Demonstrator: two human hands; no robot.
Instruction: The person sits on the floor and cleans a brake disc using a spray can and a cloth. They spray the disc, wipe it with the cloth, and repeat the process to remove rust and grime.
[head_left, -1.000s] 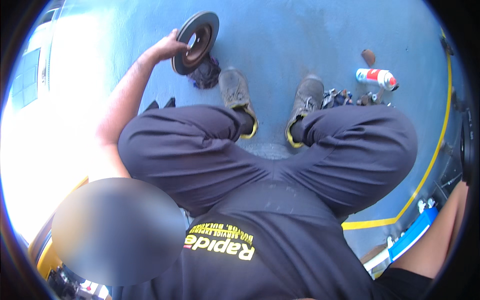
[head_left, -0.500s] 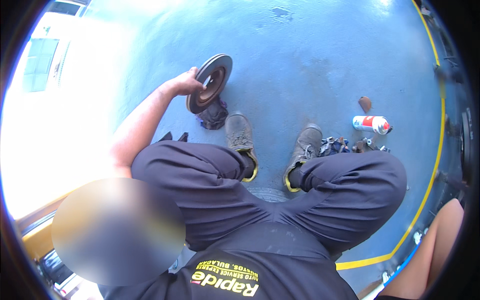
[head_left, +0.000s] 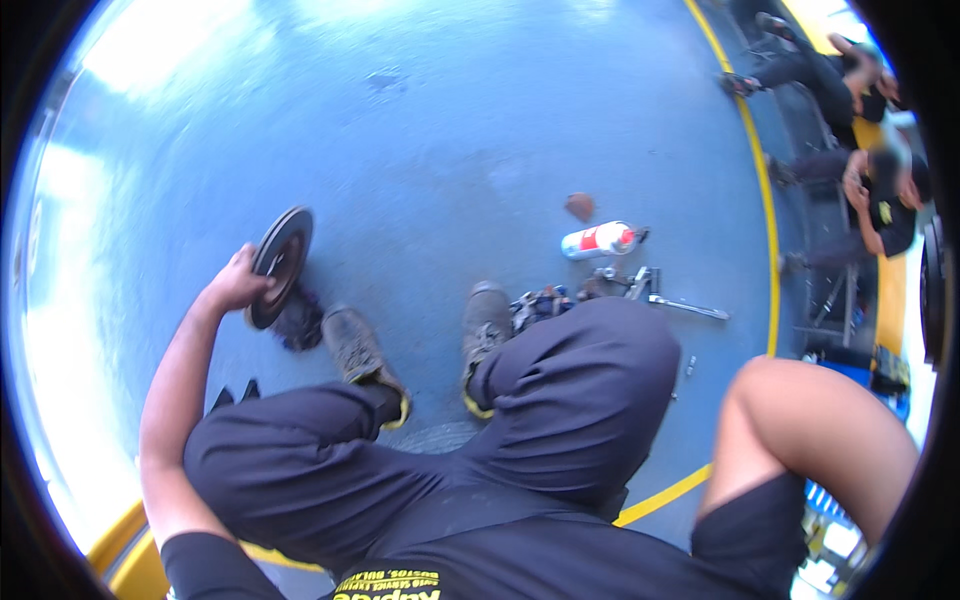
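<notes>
My left hand (head_left: 238, 284) grips the near-left edge of a brake disc (head_left: 289, 246), fingers behind and thumb over its hub opening. The disc stands on edge, tilted, by a dark crumpled bundle (head_left: 299, 324) on the floor; whether the two touch I cannot tell. My right arm (head_left: 800, 410) is bent at the right with its elbow up, and the hand itself is out of the picture. Beyond my right knee lie a white and red spray can (head_left: 592, 241), a metal ratchet handle (head_left: 690, 308) and a dark, cluttered bundle (head_left: 540, 306).
My shoes (head_left: 350, 345) stand between the bundles. A small brown piece (head_left: 580, 206) lies past the can, and dark angular pieces (head_left: 236, 393) sit beside my left knee. A yellow floor line (head_left: 765, 220) runs along the right; beyond it two people (head_left: 882, 215) sit.
The view has swung right, shifting the floor things leftward in the picture and bringing the seated people in. More of my bent right arm shows. My left hand still holds the brake disc.
</notes>
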